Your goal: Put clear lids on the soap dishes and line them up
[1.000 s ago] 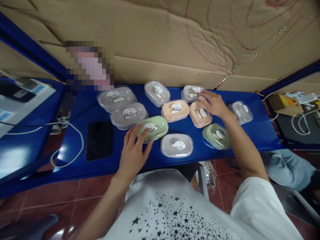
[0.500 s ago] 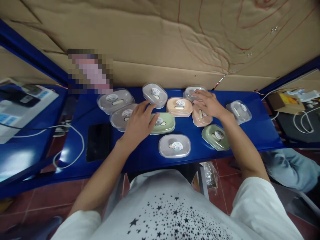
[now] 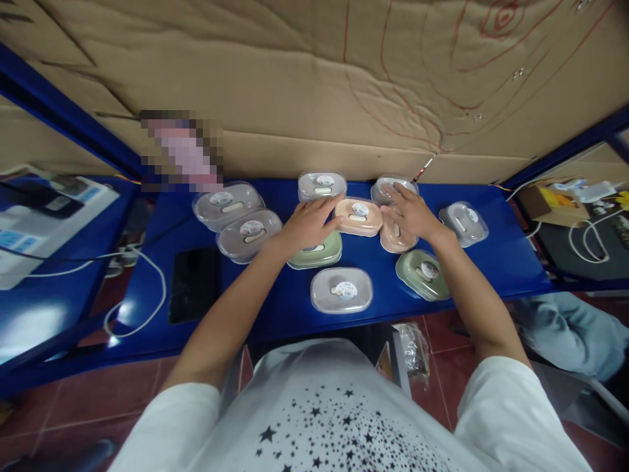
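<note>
My left hand (image 3: pixel 310 228) reaches over a green lidded container (image 3: pixel 319 255), its fingers stretched toward a peach container (image 3: pixel 361 216) and a grey one (image 3: pixel 322 185) behind. The fingertips are at the peach container's left edge; firm contact is unclear. My right hand (image 3: pixel 410 213) is spread over a second peach container (image 3: pixel 396 237), its fingers on or just above a grey container (image 3: pixel 386 190) at the back. Neither hand grasps anything. Each container has a clear lid, a pale tab and a round label.
Two grey containers (image 3: pixel 228 203) sit at the left, another (image 3: pixel 464 224) at the right. In front are a grey container (image 3: pixel 341 298) and a green one (image 3: pixel 417 278). A black tablet-like slab (image 3: pixel 194 282) and a white cable (image 3: pixel 160 295) lie left. Cardboard (image 3: pixel 275 85) backs the blue table (image 3: pixel 275 308).
My left hand has moved right and away from me. The grey container at the back middle has shifted right and turned straighter. My right hand stays over nearly the same spot.
</note>
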The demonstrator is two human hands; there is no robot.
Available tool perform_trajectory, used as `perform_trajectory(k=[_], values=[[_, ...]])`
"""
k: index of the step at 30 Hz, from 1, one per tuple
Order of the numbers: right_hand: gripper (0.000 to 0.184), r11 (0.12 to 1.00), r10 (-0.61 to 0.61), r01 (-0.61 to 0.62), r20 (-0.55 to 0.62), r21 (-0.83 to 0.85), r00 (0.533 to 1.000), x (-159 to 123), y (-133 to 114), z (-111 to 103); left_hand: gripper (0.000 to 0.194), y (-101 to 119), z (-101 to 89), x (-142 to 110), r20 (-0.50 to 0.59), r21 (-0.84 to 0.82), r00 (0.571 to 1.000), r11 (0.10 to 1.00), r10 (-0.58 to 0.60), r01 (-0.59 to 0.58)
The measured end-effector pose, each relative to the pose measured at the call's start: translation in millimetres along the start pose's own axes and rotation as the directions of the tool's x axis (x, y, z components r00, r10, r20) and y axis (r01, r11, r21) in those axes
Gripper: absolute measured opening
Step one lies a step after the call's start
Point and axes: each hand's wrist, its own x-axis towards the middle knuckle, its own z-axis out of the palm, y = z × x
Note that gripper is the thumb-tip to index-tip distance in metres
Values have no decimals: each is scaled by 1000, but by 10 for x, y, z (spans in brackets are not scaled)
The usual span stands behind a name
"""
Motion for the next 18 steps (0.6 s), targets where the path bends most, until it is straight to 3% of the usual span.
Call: perform_trajectory(k=[3,6,8,10,13,18], values=[[67,997,54,-58,-91,-42,994,-186,-80,-49,57,-67,-192,-284,-144,95,990,995,-12,25],[68,992,78,-86,-92,-87,993,-409,-181,-91,55,-194,-421,-754,-292,234,946,949,-138,211],[69,997,6,-12,-78,-75,997,-490,-252,-91,51,-290,-518,-1055,-353,259,892,887,-281,382],[66,995,-100,97,-91,-33,991,-482,-318,-63,49,-376,-541,-1252,-321,259,870,849,-375,461],[50,975,-213,218,-94,52,973,-343,-393,10,48,-453,-452,-1280,-243,231,903,883,-355,409],[43,947,-271,280,-75,157,960,-161,-479,72,46,-391,-229,-898,-220,204,948,940,-230,275]])
